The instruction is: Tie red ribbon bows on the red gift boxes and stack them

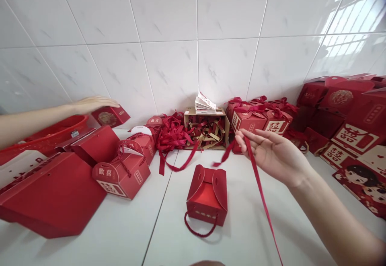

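On white tabletop (171, 238), ctr.: sm. red box (207, 195) upright, curved flaps folded in, cord handle (200, 234) looped on near side. R hand (271, 151) beyond & to right, palm partly up, fingers loosely spread, red ribbon (255, 169) caught near fingertips; exact pinch can't tell. Ribbon's long end drops past bottom of view. L hand (98, 102) far left, fingers close tog. over darker red box (111, 116); underside hidden, grip can't tell. Carton (226, 127) w/ gold-edged ribbons (209, 131) at back, nr. wall (169, 16).
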`<state>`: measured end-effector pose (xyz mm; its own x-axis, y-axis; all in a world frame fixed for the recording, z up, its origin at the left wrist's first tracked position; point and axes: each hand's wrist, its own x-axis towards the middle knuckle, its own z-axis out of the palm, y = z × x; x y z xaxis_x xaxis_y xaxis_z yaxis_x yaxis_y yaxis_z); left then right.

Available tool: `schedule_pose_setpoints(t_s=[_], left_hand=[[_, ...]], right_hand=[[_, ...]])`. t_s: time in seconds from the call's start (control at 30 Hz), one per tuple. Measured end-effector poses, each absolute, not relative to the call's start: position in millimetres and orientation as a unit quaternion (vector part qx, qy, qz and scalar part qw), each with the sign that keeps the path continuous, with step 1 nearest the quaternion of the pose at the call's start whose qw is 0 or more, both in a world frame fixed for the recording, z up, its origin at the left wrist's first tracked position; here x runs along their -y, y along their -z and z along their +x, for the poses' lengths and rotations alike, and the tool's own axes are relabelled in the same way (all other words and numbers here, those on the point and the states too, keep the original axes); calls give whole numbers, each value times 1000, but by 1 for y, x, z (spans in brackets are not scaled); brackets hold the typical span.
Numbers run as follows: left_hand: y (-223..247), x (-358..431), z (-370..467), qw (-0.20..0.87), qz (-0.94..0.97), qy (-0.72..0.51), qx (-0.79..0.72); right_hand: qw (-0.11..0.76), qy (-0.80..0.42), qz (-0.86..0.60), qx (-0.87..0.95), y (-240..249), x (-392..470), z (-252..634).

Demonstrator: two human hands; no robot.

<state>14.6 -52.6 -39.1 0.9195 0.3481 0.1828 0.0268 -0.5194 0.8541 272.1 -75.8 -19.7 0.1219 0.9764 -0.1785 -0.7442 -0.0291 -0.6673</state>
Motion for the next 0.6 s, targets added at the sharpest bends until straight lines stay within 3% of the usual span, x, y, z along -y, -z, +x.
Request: schedule_pose_setpoints(t_s=[0.07,0.17,0.3,0.47,0.6], left_hand=[[6,-8,-13,454,858,-198,-133],[-37,-111,-74,299,908,-204,-212],[-45,-184,-132,192,927,-209,-246],[-43,-157,-118,218,929,-164,-251],[2,-45,-51,369,871,-226,-232]], right_hand=[[690,-621,-334,162,20,72,284],[698,-605,-351,156,24,64,301],[709,-577,-375,153,33,53,319],[716,-541,-401,185,46,43,329],[724,-507,-415,215,54,39,327]])
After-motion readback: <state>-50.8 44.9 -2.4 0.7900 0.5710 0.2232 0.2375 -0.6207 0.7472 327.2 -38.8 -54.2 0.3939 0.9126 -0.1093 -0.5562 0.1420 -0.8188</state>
